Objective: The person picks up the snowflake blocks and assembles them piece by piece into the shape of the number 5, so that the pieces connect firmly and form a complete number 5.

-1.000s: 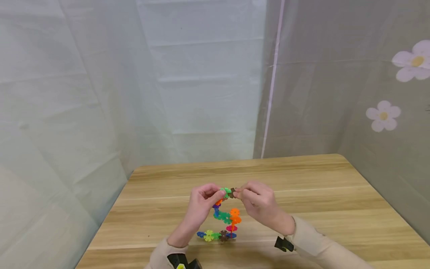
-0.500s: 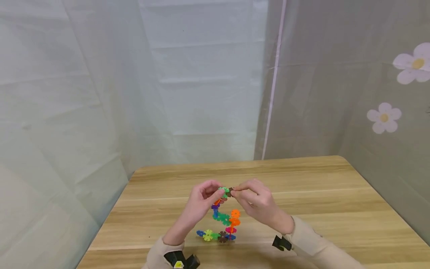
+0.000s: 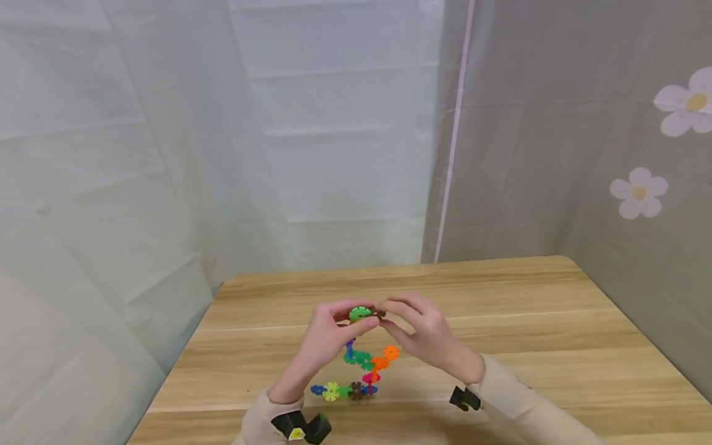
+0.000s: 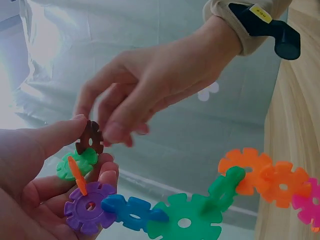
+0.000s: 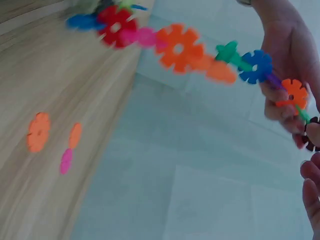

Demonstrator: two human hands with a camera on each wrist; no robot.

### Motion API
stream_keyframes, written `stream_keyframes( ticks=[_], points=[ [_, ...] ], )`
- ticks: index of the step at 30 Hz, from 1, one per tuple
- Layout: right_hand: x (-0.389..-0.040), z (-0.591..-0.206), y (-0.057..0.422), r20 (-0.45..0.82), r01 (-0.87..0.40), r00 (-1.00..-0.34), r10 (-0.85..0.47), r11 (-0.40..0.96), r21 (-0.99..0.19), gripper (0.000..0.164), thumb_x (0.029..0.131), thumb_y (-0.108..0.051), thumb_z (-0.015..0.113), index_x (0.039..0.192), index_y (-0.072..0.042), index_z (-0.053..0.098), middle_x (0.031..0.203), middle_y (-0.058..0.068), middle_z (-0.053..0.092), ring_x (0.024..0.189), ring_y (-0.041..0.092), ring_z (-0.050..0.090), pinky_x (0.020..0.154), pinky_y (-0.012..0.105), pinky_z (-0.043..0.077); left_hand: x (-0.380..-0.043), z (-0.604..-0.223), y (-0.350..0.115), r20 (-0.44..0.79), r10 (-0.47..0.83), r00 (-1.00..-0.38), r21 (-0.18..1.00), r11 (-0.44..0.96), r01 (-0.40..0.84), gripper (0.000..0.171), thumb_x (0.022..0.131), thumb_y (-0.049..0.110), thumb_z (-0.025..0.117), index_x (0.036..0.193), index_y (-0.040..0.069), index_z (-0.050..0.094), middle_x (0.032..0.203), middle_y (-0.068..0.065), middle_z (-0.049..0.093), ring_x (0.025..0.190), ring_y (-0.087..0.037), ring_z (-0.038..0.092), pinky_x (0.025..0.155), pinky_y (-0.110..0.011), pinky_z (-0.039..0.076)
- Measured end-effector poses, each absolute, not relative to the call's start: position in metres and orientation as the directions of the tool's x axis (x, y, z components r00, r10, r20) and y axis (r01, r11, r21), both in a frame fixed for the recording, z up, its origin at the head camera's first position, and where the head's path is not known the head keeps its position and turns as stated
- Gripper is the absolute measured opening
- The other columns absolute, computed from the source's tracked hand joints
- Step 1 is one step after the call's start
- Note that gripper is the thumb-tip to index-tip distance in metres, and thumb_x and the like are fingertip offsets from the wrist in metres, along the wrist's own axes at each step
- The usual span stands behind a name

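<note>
In the head view my left hand (image 3: pixel 330 332) grips the top end of a zigzag chain of notched plastic snowflake discs (image 3: pixel 365 361). Its thumb and fingers are around the bright green disc (image 4: pixel 75 164) and the brown disc (image 4: pixel 90 137) at that end. From there the chain runs through orange, a purple disc (image 4: pixel 90 207), blue, green, orange and pink discs. A lower row ends in a blue disc (image 3: pixel 319 390) at the left. My right hand (image 3: pixel 432 334) is close beside the brown disc with its fingers loosely bent and parted; in the left wrist view its fingertips stand just right of that disc.
A wooden table (image 3: pixel 267 296) lies under the hands, with pale curtains (image 3: pixel 345 154) behind it. In the right wrist view, an orange disc (image 5: pixel 38 132) and a joined-looking orange and pink pair (image 5: pixel 70 147) show against the wood.
My right fingers have let go of the brown disc and spread apart. The chain has shifted a little left, and my left thumb has moved along under the brown disc.
</note>
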State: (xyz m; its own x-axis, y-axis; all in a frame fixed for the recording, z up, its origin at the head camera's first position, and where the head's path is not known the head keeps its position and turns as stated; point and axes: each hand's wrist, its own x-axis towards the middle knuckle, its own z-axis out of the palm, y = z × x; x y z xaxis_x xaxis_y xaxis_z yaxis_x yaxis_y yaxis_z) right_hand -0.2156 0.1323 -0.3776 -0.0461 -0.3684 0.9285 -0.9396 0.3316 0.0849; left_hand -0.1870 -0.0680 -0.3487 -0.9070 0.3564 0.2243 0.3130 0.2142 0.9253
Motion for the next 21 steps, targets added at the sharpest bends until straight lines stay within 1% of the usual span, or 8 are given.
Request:
stream_keyframes(
  ticks=[3,6,8,10,13,16,18,21],
  points=[
    [-0.22,-0.385,0.137,0.909,-0.937,-0.128,-0.396,0.35,0.021,0.024,0.091,-0.018,0.067,0.106,0.0,0.065,0.099,0.008,0.065,0.084,0.019,0.065,0.074,0.025,0.056,-0.188,-0.349,-0.07,0.235,0.346,-0.908,0.921,0.22,0.322,0.027,0.087,0.024,0.072,0.112,0.014,0.071,0.103,-0.01,0.073,0.068,-0.011,0.062,0.059,-0.025,0.053],
    [-0.225,-0.394,0.143,0.877,-0.924,-0.219,-0.427,0.379,-0.047,0.029,0.083,-0.011,0.076,0.108,-0.001,0.065,0.103,0.008,0.065,0.085,0.017,0.064,0.073,0.024,0.056,-0.188,-0.349,-0.072,0.233,0.345,-0.909,0.919,0.229,0.322,0.027,0.087,0.024,0.072,0.112,0.014,0.071,0.105,-0.009,0.073,0.074,-0.012,0.065,0.063,-0.026,0.055],
    [-0.229,-0.401,0.146,0.851,-0.917,-0.27,-0.451,0.39,-0.084,0.035,0.077,-0.005,0.079,0.109,-0.003,0.064,0.104,0.007,0.065,0.083,0.015,0.063,0.072,0.023,0.055,-0.188,-0.349,-0.073,0.223,0.346,-0.911,0.922,0.229,0.313,0.027,0.087,0.024,0.072,0.113,0.014,0.071,0.105,-0.01,0.073,0.072,-0.013,0.065,0.062,-0.026,0.054],
    [-0.232,-0.408,0.149,0.825,-0.909,-0.311,-0.472,0.4,-0.114,0.038,0.074,-0.002,0.079,0.11,-0.005,0.064,0.104,0.006,0.066,0.082,0.015,0.063,0.072,0.023,0.055,-0.188,-0.35,-0.073,0.206,0.342,-0.917,0.929,0.227,0.294,0.028,0.088,0.024,0.072,0.113,0.013,0.071,0.103,-0.011,0.073,0.07,-0.013,0.064,0.06,-0.026,0.054],
    [-0.237,-0.419,0.153,0.783,-0.904,-0.348,-0.515,0.404,-0.136,0.037,0.076,0.0,0.078,0.11,-0.007,0.064,0.102,0.004,0.066,0.08,0.015,0.063,0.071,0.022,0.054,-0.187,-0.35,-0.074,0.192,0.329,-0.925,0.934,0.227,0.275,0.029,0.088,0.024,0.071,0.114,0.012,0.07,0.101,-0.012,0.073,0.069,-0.013,0.064,0.06,-0.025,0.054],
    [-0.242,-0.429,0.155,0.712,-0.896,-0.394,-0.581,0.417,-0.155,0.033,0.079,-0.001,0.076,0.109,-0.008,0.064,0.101,0.002,0.066,0.081,0.014,0.063,0.072,0.02,0.054,-0.187,-0.349,-0.075,0.189,0.311,-0.932,0.936,0.228,0.266,0.03,0.088,0.025,0.072,0.115,0.011,0.07,0.1,-0.013,0.073,0.069,-0.013,0.064,0.061,-0.025,0.054],
    [-0.244,-0.434,0.157,0.63,-0.881,-0.444,-0.638,0.437,-0.179,0.031,0.081,-0.004,0.075,0.11,-0.009,0.063,0.102,0.001,0.066,0.084,0.014,0.065,0.075,0.02,0.055,-0.187,-0.349,-0.075,0.195,0.304,-0.932,0.937,0.225,0.269,0.03,0.088,0.025,0.072,0.115,0.012,0.07,0.101,-0.013,0.073,0.069,-0.012,0.065,0.061,-0.025,0.054],
    [-0.245,-0.441,0.158,0.453,-0.842,-0.538,-0.711,0.481,-0.245,0.029,0.086,-0.008,0.071,0.114,-0.009,0.063,0.108,0.002,0.067,0.092,0.016,0.066,0.08,0.023,0.055,-0.187,-0.348,-0.074,0.202,0.308,-0.93,0.937,0.216,0.276,0.03,0.088,0.024,0.072,0.115,0.011,0.07,0.103,-0.013,0.073,0.069,-0.012,0.064,0.059,-0.023,0.053]
  ],
)
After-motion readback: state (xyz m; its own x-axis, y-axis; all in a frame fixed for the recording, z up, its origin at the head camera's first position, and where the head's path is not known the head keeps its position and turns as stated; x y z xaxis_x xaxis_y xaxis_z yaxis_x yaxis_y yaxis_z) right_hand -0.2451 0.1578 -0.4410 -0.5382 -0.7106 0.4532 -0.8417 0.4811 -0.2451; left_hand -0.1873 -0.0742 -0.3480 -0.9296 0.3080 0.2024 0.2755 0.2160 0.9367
